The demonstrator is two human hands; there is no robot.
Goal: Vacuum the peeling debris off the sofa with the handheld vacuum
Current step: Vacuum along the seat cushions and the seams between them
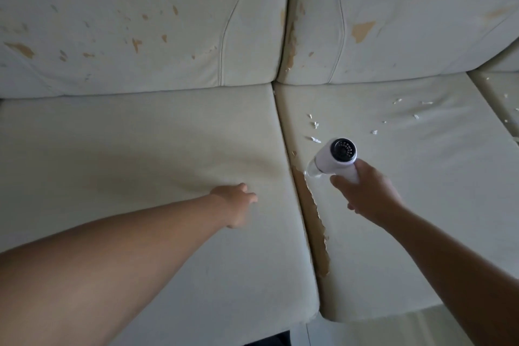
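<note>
A cream sofa with peeling upholstery fills the view. My right hand grips the handle of a white handheld vacuum, whose clear nozzle points down-left at the right seat cushion, near the seam between the cushions. White peeling flakes lie on the right cushion just beyond the vacuum, and more flakes are scattered further right. My left hand rests on the left seat cushion with its fingers loosely curled, holding nothing.
A long tan strip of peeled surface runs along the seam's right edge. The back cushions show several tan bare patches. A third seat cushion with flakes sits at far right. The sofa's front edge is at the bottom.
</note>
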